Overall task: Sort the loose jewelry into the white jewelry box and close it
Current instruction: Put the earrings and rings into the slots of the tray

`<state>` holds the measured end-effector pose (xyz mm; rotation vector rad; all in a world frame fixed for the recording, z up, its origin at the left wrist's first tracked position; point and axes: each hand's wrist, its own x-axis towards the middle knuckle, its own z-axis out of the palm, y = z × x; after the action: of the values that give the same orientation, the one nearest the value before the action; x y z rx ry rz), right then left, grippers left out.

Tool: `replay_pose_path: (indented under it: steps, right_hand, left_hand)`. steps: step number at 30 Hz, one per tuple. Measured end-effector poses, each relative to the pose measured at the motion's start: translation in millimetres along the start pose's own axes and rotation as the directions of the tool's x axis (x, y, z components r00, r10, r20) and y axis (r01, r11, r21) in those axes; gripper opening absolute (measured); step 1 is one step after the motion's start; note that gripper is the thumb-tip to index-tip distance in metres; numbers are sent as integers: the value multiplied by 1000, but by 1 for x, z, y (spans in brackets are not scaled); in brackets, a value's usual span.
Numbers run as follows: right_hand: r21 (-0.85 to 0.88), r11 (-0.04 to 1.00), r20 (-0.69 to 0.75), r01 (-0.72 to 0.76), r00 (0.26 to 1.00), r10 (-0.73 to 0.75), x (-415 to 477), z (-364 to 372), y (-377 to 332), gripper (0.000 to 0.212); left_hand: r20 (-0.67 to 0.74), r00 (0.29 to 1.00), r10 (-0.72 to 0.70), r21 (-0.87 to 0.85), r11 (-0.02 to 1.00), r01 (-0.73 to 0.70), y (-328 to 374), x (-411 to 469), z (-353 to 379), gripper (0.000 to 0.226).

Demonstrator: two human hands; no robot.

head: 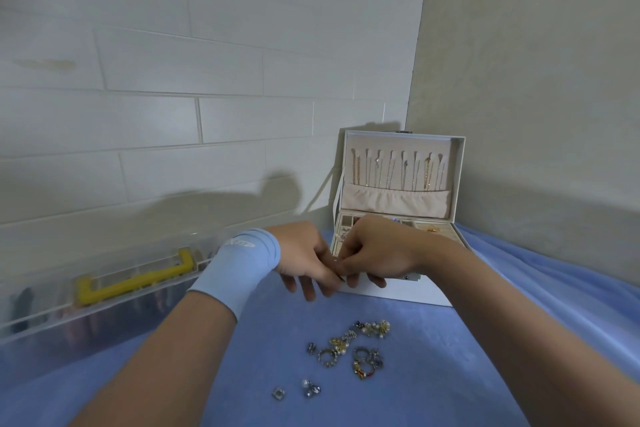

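The white jewelry box [394, 296] stands open against the far corner, its raised lid [459, 177] hung with several thin chains above a beige pocket. A gold piece [433, 229] lies in a right tray compartment. My left hand [304, 253], with a light blue wristband, and my right hand [375, 248] meet at the box's front left edge. Their fingertips pinch together on something tiny that I cannot make out. A loose pile of rings and earrings [356, 348] lies on the blue cloth nearer me, with two small pieces [298, 390] apart from it.
A clear plastic organiser case [52, 319] with a yellow handle [138, 279] lies along the left wall. The blue cloth [433, 374] covers the table and bunches in folds at the right. Tiled wall behind, plain wall to the right.
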<state>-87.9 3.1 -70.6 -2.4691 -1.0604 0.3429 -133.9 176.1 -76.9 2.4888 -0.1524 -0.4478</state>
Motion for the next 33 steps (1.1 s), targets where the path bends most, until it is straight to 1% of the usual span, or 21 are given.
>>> replay_pose_path:
  steps: [2, 5, 8, 10, 13, 16, 18, 21, 23, 25, 28, 31, 33]
  right_hand:
    - [37, 999, -36, 0, 999, 2, 3, 4, 0, 20]
    - [43, 999, -69, 1, 998, 2, 7, 11, -3, 20]
    - [-48, 998, -44, -31, 999, 29, 10, 18, -9, 21]
    - [-144, 988, -13, -52, 999, 51, 10, 22, -14, 22]
    - [-190, 982, 81, -21, 996, 37, 8, 29, -24, 26]
    - [-145, 989, 230, 39, 973, -4, 3, 38, -35, 22]
    - [-142, 986, 298, 88, 954, -42, 3, 45, -37, 18]
    - [-132, 984, 334, 123, 940, -72, 6, 48, -35, 17]
    - [-81, 990, 337, 115, 938, -82, 6, 42, -32, 13]
    - [7, 996, 307, 84, 948, -82, 4, 32, -27, 11]
    - [184, 981, 176, 52, 981, -85, 1, 15, -15, 9]
    - [432, 900, 26, 60, 997, -79, 1, 5, 0, 11]
    - [489, 870, -69, 66, 997, -37, 1, -1, 7, 11]
  left_hand:
    - [-29, 1000, 1, -60, 998, -3, -3, -1, -3, 20]
    - [-22, 1000, 12, -110, 994, -14, -7, -2, -7, 22]
    - [15, 999, -51, -65, 997, 52, -13, -3, -10, 20]
    - [49, 992, -113, -34, 993, 115, -18, -4, -13, 19]
    - [57, 987, -152, -41, 987, 155, -23, -6, -14, 15]
    - [0, 983, -181, -31, 983, 181, -25, -6, -15, 12]
    - [-33, 981, -192, -23, 981, 191, -26, -5, -16, 11]
    - [-80, 978, -193, -29, 981, 191, -26, -4, -18, 9]
    - [-117, 977, -180, -41, 984, 176, -25, -4, -19, 9]
    - [-147, 977, -154, -45, 988, 149, -24, -3, -19, 10]
    - [-193, 976, -96, -47, 995, 89, -21, -2, -18, 18]
    - [-255, 966, -34, -91, 996, 11, -21, -1, -19, 25]
    - [-290, 957, 6, -131, 990, -46, -19, -1, -19, 23]
